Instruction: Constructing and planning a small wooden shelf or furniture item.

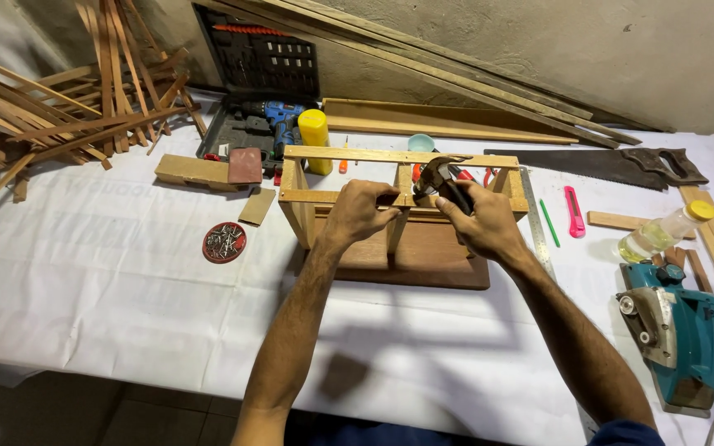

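I have my left hand pinched on the front rail of the small wooden frame, fingers bunched narrow at a spot just left of the hammer head, as if steadying a nail there, though I cannot make out any nail under the fingertips. My right hand is closed around the handle of a claw hammer, gripped high near the head, which I judge suits short, controlled taps rather than full swings. The hammer head hangs just above the rail, close to my left fingers.

The frame stands on a dark wooden board in the middle of the bench, so it gets a firm base on the white cloth. A round red lid of nails lies to the left, within easy reach of my left hand. Behind the frame I see a yellow bottle, a blue cordless drill in its open case, and a sanding block. A handsaw lies to the right rear, a steel ruler runs beside the frame, and a pink utility knife rests just past it. A teal circular saw sits at the right edge, well apart from the work, and loose wooden strips are piled at the far left
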